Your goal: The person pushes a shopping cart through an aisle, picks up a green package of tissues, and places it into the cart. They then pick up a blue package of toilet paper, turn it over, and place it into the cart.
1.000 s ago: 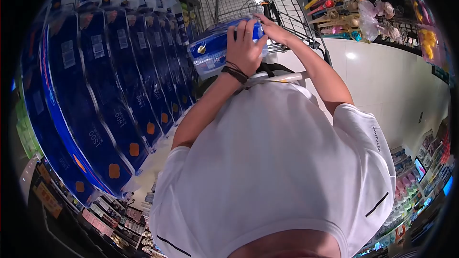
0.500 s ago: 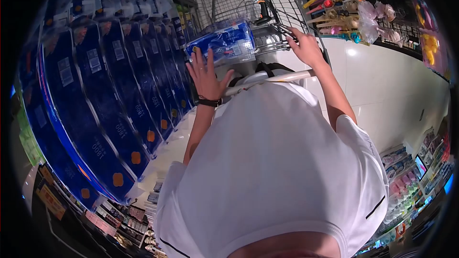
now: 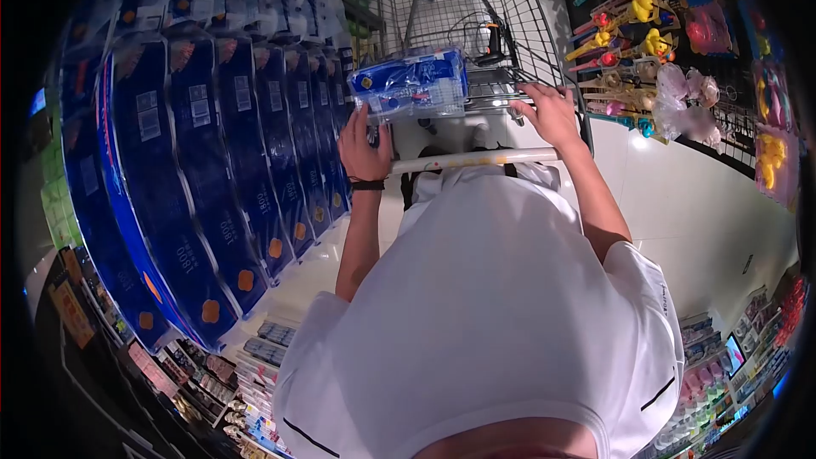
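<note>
A wire shopping cart [image 3: 518, 13] stands in front of me, its pale handle bar [image 3: 476, 160] crossing before my waist. A blue plastic-wrapped package [image 3: 408, 85] lies at the cart's near left part. My left hand [image 3: 364, 146] is at the left end of the bar, just below the package, with its fingers pointing up toward it and the thumb apart. My right hand [image 3: 548, 113] rests near the cart's right rear rim with its fingers spread, holding nothing. Whether either palm touches the cart is hard to see.
Tall stacks of blue packages [image 3: 204, 161] fill the left side. Hanging toys and small goods [image 3: 650, 42] line a rack at the upper right. Pale glossy floor [image 3: 671, 195] shows right of me. More shelves [image 3: 714, 374] stand behind on the right.
My left hand has drawn back from the package's front to the bar's left end, its fingers less spread. The cart and package sit slightly farther right in view.
</note>
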The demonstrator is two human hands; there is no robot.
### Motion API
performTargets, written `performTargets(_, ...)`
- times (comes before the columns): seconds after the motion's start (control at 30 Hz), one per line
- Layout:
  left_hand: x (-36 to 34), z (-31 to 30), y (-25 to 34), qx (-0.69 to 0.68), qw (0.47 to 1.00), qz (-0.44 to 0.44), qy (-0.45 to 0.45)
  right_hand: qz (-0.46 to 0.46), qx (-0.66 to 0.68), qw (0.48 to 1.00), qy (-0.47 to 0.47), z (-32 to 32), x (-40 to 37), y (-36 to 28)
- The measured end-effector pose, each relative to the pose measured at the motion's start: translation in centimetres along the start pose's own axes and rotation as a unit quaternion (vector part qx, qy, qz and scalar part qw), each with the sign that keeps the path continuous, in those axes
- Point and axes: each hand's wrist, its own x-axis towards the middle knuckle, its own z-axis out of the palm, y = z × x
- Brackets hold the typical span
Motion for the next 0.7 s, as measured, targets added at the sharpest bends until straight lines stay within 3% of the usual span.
performTargets(0.3, 9.4, 1.4, -1.4, -0.007, 0.999, -0.021, 0.035, 0.035, 0.021, 0.998, -0.048, -2.2, 8.6, -0.8)
performTargets(0.43, 13.6, 3.2, -2.3, 0.067, 0.997, -0.044, -0.003, 0.025, 0.003, 0.998, -0.055, -2.4, 12.8, -0.2)
performTargets(0.7, 22.3, 5.8, -2.1, 0.005, 0.997, -0.074, -0.013, 0.024, 0.006, 1.0, -0.013, -4.0, 20.9, 1.5)
